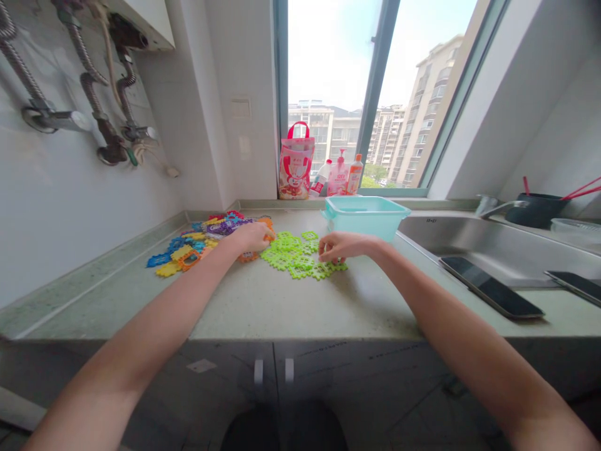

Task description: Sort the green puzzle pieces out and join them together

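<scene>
on the pale green stone tabletop [291, 313], lacy lime-green plastic pieces [285, 252] are lying clustered front-left of a translucent turquoise plastic tub [369, 218]; the left hand [254, 237] is resting at orange plastic pieces [248, 257] on the edge of a multicoloured plastic heap [195, 238], just left of the cluster; the right hand [345, 245] is arching over the cluster's right side, near the tub; whether either grip is grasping a piece or hanging loose, i cannot tell.

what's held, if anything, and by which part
Can't tell: the left hand is at orange openwork tiles, the right hand at green tiles; any grip is hidden.
</scene>
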The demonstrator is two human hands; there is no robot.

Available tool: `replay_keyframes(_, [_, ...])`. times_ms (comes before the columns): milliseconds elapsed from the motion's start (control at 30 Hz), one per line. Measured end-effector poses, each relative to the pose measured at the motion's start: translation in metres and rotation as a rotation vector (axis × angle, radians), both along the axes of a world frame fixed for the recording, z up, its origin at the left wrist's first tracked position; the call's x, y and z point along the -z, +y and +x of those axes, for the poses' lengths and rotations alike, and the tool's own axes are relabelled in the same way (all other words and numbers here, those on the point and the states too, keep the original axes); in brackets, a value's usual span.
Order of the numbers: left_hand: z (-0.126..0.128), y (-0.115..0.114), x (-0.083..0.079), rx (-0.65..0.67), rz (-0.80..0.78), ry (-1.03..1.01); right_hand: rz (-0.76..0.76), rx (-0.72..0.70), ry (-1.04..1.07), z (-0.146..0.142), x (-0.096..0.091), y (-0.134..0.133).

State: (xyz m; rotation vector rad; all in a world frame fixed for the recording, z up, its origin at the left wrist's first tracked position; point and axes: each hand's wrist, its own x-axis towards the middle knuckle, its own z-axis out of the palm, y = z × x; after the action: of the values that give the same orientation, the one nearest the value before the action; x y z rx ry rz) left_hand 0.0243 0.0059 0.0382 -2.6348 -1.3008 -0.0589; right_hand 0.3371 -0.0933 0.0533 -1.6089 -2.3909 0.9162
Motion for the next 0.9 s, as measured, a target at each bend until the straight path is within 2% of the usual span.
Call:
replay_keyframes(100, [-0.007,0.006,0.001,-0.054,0.012,0.024,0.349,0.037,-0.038,0.004,0.007,0.011])
replay_keyframes(167, [-0.011,0.006,-0.001,-0.087,0.029,0.045,0.498,0.047,-0.092,0.007,0.015,0.018])
replay_keyframes(267, [-0.01,0.0,-0.005,-0.087,0.079,0.054,0.495,0.04,-0.13,0.012,0.025,0.025])
replay_keyframes(367, [-0.005,-0.007,-0.009,0.002,0.11,-0.005,0.478,0.036,-0.113,0.018,0.032,0.031])
replay_keyframes(433, [-0.004,-0.007,-0.012,0.056,0.073,-0.035,0.489,0.037,-0.087,0.02,0.035,0.034])
replay_keyframes(633, [-0.015,0.006,-0.012,0.107,-0.078,-0.043,0.573,0.082,-0.057,0.022,0.032,0.034])
replay_keyframes(767, [-0.013,0.007,-0.007,0.138,-0.146,-0.087,0.633,0.084,0.017,0.012,0.03,0.027])
replay_keyframes(900, [-0.005,0.002,-0.005,0.136,-0.228,-0.106,0.591,0.079,0.019,-0.002,0.033,0.022])
